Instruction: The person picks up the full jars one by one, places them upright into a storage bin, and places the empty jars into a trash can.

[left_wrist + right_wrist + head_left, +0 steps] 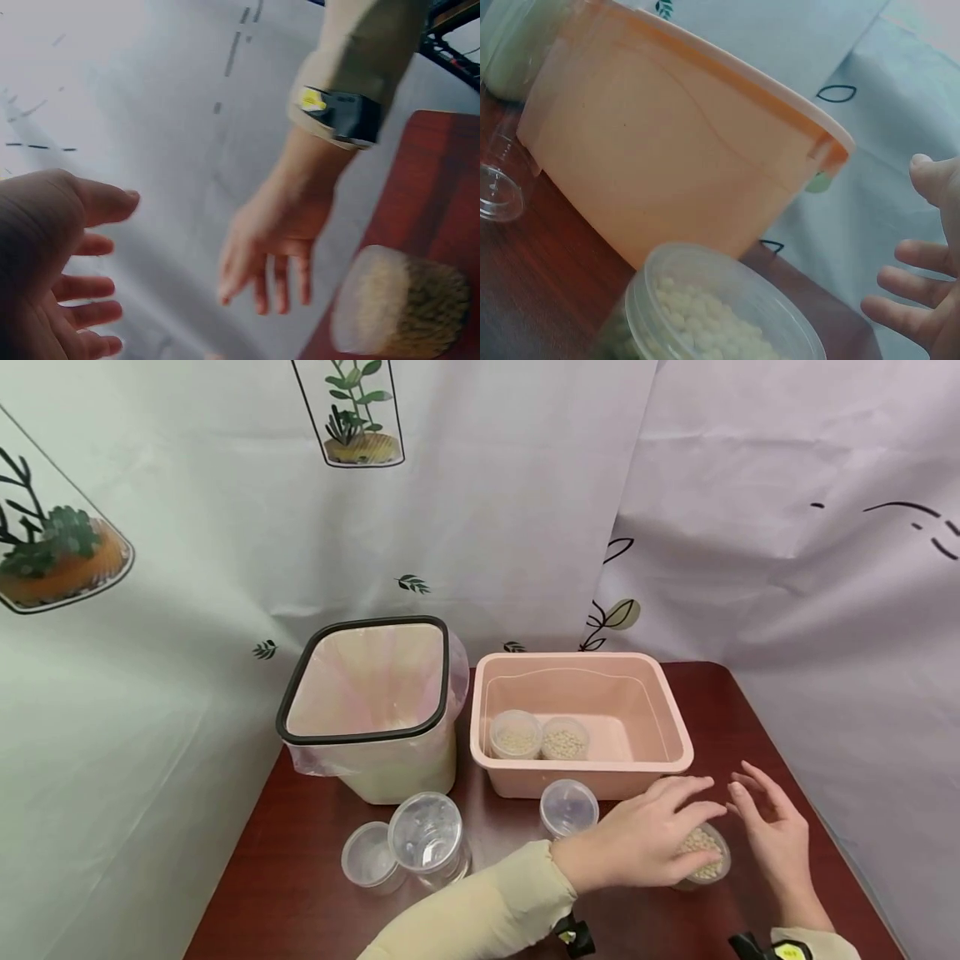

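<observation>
A clear lidded plastic jar filled with pale beans (702,853) stands on the dark red table at the right; the left wrist view shows this jar (405,304) from the side. My left hand (645,839) overlaps part of it in the head view, its fingers spread and bent a little, holding nothing. My right hand (776,839) is raised just right of the jar with loosely bent fingers, nothing in its grasp. Both hands face each other in the left wrist view, the left hand (56,277) apart from the jar.
A pink basin (678,727) behind the hands holds two bean-filled jars (516,733). Left of it stands a lined bin with a black rim (360,739). Several clear jars, one a tall jar (426,831), stand along the front. Printed cloth hangs behind the table.
</observation>
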The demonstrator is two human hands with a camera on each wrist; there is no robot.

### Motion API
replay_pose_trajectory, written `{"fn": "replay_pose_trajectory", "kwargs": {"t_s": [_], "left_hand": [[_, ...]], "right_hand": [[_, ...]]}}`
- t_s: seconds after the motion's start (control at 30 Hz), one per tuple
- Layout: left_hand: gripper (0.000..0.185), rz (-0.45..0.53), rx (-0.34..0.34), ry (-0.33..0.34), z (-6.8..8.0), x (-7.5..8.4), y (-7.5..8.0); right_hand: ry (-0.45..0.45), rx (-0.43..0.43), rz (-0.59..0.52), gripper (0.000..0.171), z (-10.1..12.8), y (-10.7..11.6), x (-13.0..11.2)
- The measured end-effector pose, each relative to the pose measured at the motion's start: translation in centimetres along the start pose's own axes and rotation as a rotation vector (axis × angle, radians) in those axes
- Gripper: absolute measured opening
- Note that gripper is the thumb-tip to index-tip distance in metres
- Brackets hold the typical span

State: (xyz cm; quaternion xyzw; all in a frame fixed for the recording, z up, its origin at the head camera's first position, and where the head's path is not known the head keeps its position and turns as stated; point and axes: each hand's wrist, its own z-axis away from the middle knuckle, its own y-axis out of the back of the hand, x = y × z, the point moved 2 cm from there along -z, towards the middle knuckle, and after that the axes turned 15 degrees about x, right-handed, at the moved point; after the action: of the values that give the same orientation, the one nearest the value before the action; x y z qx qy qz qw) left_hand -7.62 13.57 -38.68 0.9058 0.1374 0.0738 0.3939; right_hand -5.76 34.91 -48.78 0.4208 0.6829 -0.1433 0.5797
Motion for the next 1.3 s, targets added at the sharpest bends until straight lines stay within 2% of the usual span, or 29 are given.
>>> {"fn": "replay_pose_trajectory", "kwargs": {"t_s": [0.17, 0.33, 0.57, 0.63, 0.83, 1.1, 1.3], "left_hand": [[0.047, 0.061, -0.02, 0.038, 0.9, 0.1, -2.0], [0.053, 0.041, -0.084, 0.084, 2.0, 0.5, -4.1], [0.058, -0.02, -0.266, 0.134, 3.2, 1.4, -7.0], [0.059, -0.032, -0.299, 0.151, 3.6, 1.6, -7.7], [0.062, -0.024, -0.334, 0.223, 4.7, 1.6, -9.9], [0.069, -0.073, -0.323, 0.214, 5.1, 1.5, -11.7], [0.073, -0.025, -0.345, 0.274, 5.3, 1.4, -12.7]], "right_hand": [[-0.004, 0.016, 0.005, 0.043, 0.3, 0.5, 0.5], [-0.021, 0.045, -0.008, 0.041, 0.5, 0.8, 1.1], [-0.103, 0.106, -0.076, 0.04, 0.3, 1.4, 1.8], [-0.127, 0.112, -0.095, 0.04, 0.3, 1.5, 2.1], [-0.134, 0.11, -0.047, 0.037, 0.3, 1.2, 2.6], [-0.122, 0.107, -0.017, 0.037, 0.5, 1.0, 2.6], [-0.161, 0.12, -0.068, 0.036, 0.4, 1.0, 2.7]]}}
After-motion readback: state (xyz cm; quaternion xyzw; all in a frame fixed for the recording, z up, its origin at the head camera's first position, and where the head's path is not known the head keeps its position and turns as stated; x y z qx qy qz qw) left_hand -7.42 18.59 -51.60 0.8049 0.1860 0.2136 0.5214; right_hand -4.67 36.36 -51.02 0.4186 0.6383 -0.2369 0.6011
